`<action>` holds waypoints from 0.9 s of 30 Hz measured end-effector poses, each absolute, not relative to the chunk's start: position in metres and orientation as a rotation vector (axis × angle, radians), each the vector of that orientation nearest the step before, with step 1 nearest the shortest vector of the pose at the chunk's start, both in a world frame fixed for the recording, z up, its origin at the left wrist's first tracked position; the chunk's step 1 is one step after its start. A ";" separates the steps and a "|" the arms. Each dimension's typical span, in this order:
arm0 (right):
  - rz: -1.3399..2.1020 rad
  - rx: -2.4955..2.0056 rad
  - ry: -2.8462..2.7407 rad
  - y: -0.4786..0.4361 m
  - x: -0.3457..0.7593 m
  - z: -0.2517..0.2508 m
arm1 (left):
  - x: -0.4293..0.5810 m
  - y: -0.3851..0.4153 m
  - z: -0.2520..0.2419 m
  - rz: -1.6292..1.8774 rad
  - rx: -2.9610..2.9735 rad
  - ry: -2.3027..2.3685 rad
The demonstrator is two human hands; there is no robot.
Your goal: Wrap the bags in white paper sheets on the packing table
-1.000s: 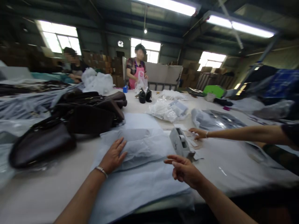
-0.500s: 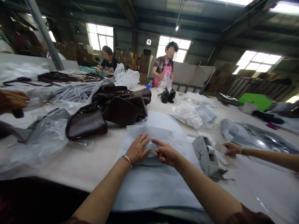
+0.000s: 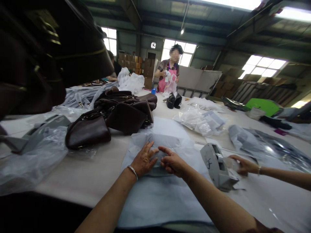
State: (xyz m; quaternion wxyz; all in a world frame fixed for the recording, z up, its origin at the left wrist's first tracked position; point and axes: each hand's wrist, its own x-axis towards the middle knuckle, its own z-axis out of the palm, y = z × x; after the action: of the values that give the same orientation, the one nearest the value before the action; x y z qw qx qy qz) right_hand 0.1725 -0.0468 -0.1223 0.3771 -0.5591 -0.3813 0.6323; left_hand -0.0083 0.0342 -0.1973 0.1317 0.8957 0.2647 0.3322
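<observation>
My left hand [image 3: 145,159] lies palm down on a flat clear plastic bag [image 3: 167,141], its fingers stretched and apart. Beside it, my right hand [image 3: 173,161] points its index finger toward the left fingertips. Its other fingers are curled in over the bag; whether they pinch anything is hidden. Under the plastic bag is a pale sheet [image 3: 155,202] spread on the table. What the bag contains is hard to make out. Just right of my right forearm stands a grey tape dispenser [image 3: 215,166].
A co-worker's hand [image 3: 245,165] is right beside the dispenser. Dark brown handbags [image 3: 126,113] are piled ahead on the left. Another dark bag [image 3: 73,48] looms close at upper left. Crumpled plastic [image 3: 194,119] lies ahead. Across the table stands a person in a pink apron [image 3: 167,81].
A large dark handbag has come into view at upper left, where a person's hand was. The co-worker's hand at right has shifted beside the dispenser. My hands have barely moved.
</observation>
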 end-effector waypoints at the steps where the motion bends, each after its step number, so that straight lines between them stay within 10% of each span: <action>1: 1.606 -1.453 -0.998 -0.046 0.172 -0.123 | -0.008 0.034 -0.197 0.959 2.600 0.772; 12: 0.058 -1.894 -2.092 -0.048 0.191 -0.106 | -0.008 0.035 -0.193 0.935 2.599 0.777; 27: -0.048 -1.819 -2.444 -0.023 0.207 -0.120 | -0.013 0.032 -0.189 0.975 2.624 0.794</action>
State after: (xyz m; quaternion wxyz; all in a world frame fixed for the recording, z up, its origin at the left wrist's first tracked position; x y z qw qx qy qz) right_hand 0.2073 -0.0234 -0.1204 0.0472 -0.5963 -0.8012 -0.0158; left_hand -0.0134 0.0320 -0.1886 0.1157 0.8958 0.2709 0.3328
